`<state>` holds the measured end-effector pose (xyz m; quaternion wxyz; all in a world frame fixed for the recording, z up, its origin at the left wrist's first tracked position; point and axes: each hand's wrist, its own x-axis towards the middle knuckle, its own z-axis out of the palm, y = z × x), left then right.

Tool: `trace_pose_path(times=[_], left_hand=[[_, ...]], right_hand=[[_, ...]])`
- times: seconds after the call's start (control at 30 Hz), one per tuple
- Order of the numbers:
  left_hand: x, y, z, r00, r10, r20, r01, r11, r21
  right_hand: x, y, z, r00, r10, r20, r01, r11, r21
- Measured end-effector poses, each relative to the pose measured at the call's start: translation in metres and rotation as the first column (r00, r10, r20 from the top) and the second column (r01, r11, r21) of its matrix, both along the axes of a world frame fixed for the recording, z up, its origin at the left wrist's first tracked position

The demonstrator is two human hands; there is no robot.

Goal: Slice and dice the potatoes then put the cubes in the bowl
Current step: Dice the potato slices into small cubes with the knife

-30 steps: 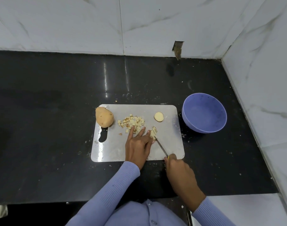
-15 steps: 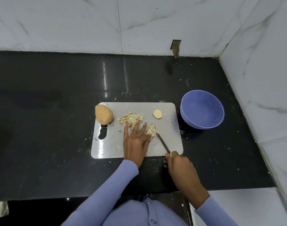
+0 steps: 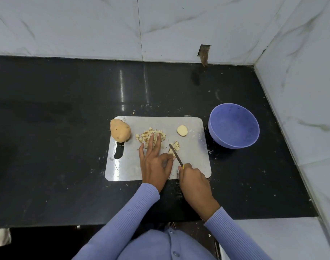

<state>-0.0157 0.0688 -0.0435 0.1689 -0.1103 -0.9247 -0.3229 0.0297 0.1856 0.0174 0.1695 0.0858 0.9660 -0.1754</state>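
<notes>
A steel cutting board (image 3: 195, 158) lies on the black counter. At its left end sits a whole potato (image 3: 120, 133). A pile of potato cubes (image 3: 144, 136) lies mid-board, partly under my left hand (image 3: 154, 166), whose long fingers stretch over it. That hand's forefinger and thumb pinch the near end of a cut potato piece (image 3: 175, 146). My right hand (image 3: 194, 182) grips a yellow-handled knife (image 3: 176, 156), its blade lying against that piece. A round potato slice (image 3: 182, 130) lies toward the board's far right. The blue bowl (image 3: 235, 128) right of the board holds nothing.
White marble walls close the counter (image 3: 66, 113) at the back and right. A notch (image 3: 204, 53) is cut in the back wall. Potato crumbs are scattered round the board. The counter's front edge runs just below my forearms.
The knife blade has swung left onto the cut piece. My left hand has slid back a little, its forefinger curling in to the piece.
</notes>
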Motion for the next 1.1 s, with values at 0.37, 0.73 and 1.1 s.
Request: trace_pose_path(times=[0.37,0.73,1.1], left_hand=[[-0.005,0.000,0.002,1.000,-0.016,0.003,0.016,0.999,-0.047],[-0.005,-0.001,0.000,1.000,-0.018,0.008,0.018,0.998,-0.057],[-0.002,-0.013,0.006,0.999,0.029,-0.015,-0.029,1.000,-0.012]], right_hand=[[0.024,0.016,-0.004,0.998,0.063,0.032,-0.065,0.994,0.088],[0.027,0.026,-0.002,0.999,0.034,0.029,-0.035,0.999,0.034],[0.005,0.010,0.008,0.999,0.047,-0.018,-0.048,0.998,-0.037]])
